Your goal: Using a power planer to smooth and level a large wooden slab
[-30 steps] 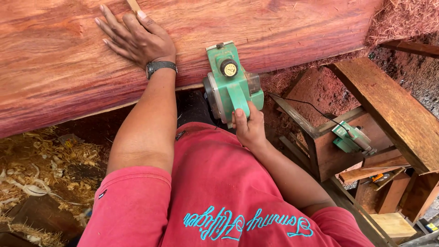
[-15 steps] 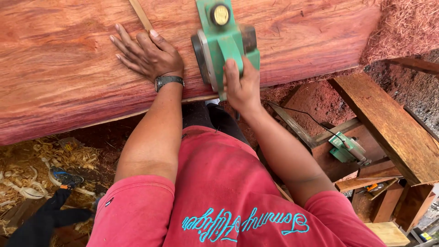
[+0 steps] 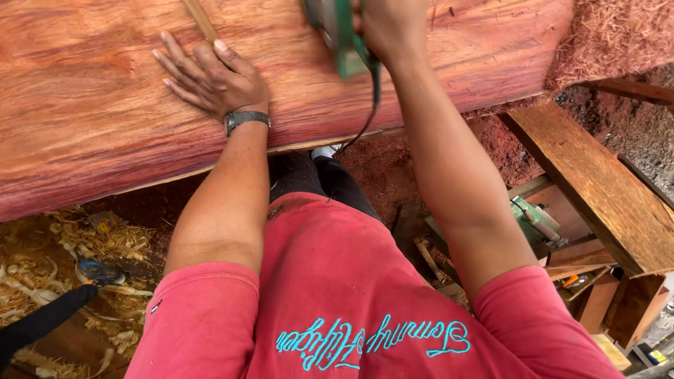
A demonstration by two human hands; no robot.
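Where frame ends, planer [image 3: 342, 35] vanishes

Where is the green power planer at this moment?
In the head view, the green power planer sits at the top centre on the big reddish slab, gripped by the right hand, with the left hand flat on the wood beside it.

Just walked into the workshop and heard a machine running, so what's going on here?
A person in a red shirt is working a green power planer over a big reddish wooden slab. The right hand grips the planer near the slab's far side, its cord hanging toward the person. The left hand, a watch on its wrist, lies flat on the slab. Wood shavings cover the ground at the left, and a second green tool lies among planks at the right.
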